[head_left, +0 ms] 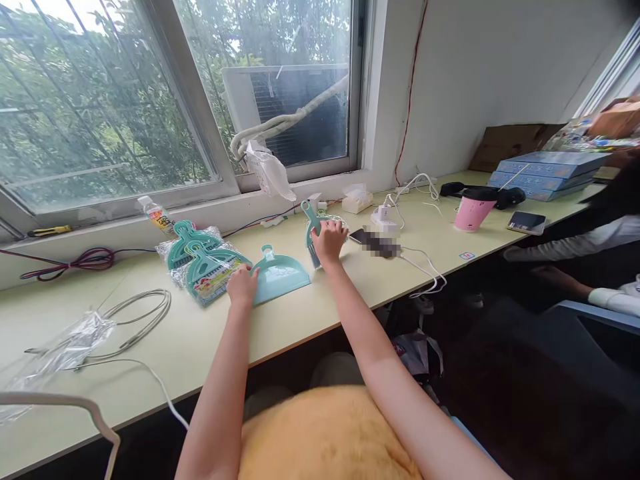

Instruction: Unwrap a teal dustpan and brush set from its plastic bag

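A light teal dustpan (pixel 280 279) lies on the table in front of me, its looped handle toward the window. My left hand (pixel 242 285) is closed at its left edge, thumb on the pan's side; part of the grip is hidden. My right hand (pixel 330 240) grips a matching teal hand brush (pixel 311 217) just right of the pan. The brush is tilted, its handle loop pointing up and its grey bristles down by the tabletop. Beside my left hand, packaged dustpan and brush sets (pixel 207 270) in clear plastic lean together, one with a printed label.
Behind the packs stands a bottle (pixel 156 217). Loose cable (pixel 145 320) and plastic wrap (pixel 83 340) lie at left. On the right are a phone (pixel 375 243) with its cable, a charger (pixel 384 217), a pink cup (pixel 473 212) and blue boxes (pixel 547 175). Another person's arm (pixel 555 250) shows far right.
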Motion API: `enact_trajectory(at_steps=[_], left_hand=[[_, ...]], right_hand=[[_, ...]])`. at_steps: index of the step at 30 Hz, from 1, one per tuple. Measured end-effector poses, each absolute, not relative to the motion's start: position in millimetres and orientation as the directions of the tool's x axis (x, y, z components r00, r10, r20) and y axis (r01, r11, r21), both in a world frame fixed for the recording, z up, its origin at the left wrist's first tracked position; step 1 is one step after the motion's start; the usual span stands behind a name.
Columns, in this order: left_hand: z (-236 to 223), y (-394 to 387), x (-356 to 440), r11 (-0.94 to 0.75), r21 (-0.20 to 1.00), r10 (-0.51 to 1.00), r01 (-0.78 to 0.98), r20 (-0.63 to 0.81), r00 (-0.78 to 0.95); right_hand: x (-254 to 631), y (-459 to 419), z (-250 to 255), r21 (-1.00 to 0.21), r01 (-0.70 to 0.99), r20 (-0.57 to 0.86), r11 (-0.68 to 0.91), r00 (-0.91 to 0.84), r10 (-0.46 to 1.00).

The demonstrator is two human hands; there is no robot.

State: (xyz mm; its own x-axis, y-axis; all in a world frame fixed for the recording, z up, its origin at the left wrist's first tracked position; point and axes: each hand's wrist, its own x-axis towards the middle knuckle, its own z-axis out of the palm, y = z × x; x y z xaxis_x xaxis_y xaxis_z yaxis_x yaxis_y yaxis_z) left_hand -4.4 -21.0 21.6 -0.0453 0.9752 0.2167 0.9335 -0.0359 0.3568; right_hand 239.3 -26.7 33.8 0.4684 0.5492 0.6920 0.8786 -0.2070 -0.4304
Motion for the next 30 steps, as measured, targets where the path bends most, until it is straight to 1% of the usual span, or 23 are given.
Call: enact_trajectory(at_steps=[2, 4, 7, 10, 12, 14, 16, 18, 20, 22, 27, 30], left_hand=[[21.4, -22.0, -5.6, -0.017, 0.328, 0.976, 0.944, 0.209, -0.055], [21.3, -22.7, -6.1, 0.006, 0.327, 0.979, 0.945, 0.191, -0.072], [23.2, -24.0, -6.6, 0.051, 0.352, 0.979, 0.935, 0.167, -0.116], [26.4, -25.0, -7.3, 0.083, 0.334, 0.981, 0.939, 0.136, -0.135], [27.4, -25.3, -7.9, 0.082, 0.301, 0.987, 0.950, 0.108, -0.119], [27.1, -25.0, -8.3, 0.073, 0.279, 0.990, 0.958, 0.095, -0.103], [26.1, -24.5, -8.4, 0.065, 0.284, 0.989, 0.957, 0.107, -0.099], [25.2, -24.0, -8.2, 0.066, 0.306, 0.987, 0.950, 0.119, -0.107], [24.9, -23.9, -8.0, 0.067, 0.329, 0.986, 0.942, 0.123, -0.113], [25.2, -24.1, -8.1, 0.059, 0.341, 0.987, 0.938, 0.122, -0.106], [25.1, -24.9, -9.1, 0.052, 0.349, 0.990, 0.936, 0.109, -0.095], [23.8, -25.7, -7.8, 0.033, 0.355, 0.993, 0.934, 0.096, -0.071]], right_hand=[[236.5, -32.0, 37.1, -0.390, 0.902, 0.734, -0.187, 0.427, 0.529], [232.2, -36.9, 40.4, -0.343, 0.925, 0.763, -0.164, 0.376, 0.526], [223.5, -41.1, 45.0, -0.252, 0.961, 0.771, -0.116, 0.272, 0.576], [216.9, -40.4, 47.1, -0.181, 0.976, 0.706, -0.117, 0.212, 0.675], [216.6, -38.1, 45.7, -0.159, 0.972, 0.616, -0.176, 0.237, 0.751], [219.7, -35.3, 41.9, -0.143, 0.955, 0.499, -0.260, 0.296, 0.814], [224.2, -32.2, 36.8, -0.127, 0.935, 0.384, -0.331, 0.354, 0.853], [228.1, -29.1, 31.9, -0.110, 0.924, 0.292, -0.367, 0.383, 0.876], [230.0, -26.4, 28.2, -0.100, 0.921, 0.238, -0.377, 0.390, 0.890], [230.3, -24.3, 25.8, -0.099, 0.920, 0.216, -0.380, 0.393, 0.894], [230.5, -23.5, 23.9, -0.132, 0.909, 0.216, -0.395, 0.415, 0.884], [232.4, -25.7, 28.1, -0.181, 0.918, 0.219, -0.351, 0.386, 0.896]])
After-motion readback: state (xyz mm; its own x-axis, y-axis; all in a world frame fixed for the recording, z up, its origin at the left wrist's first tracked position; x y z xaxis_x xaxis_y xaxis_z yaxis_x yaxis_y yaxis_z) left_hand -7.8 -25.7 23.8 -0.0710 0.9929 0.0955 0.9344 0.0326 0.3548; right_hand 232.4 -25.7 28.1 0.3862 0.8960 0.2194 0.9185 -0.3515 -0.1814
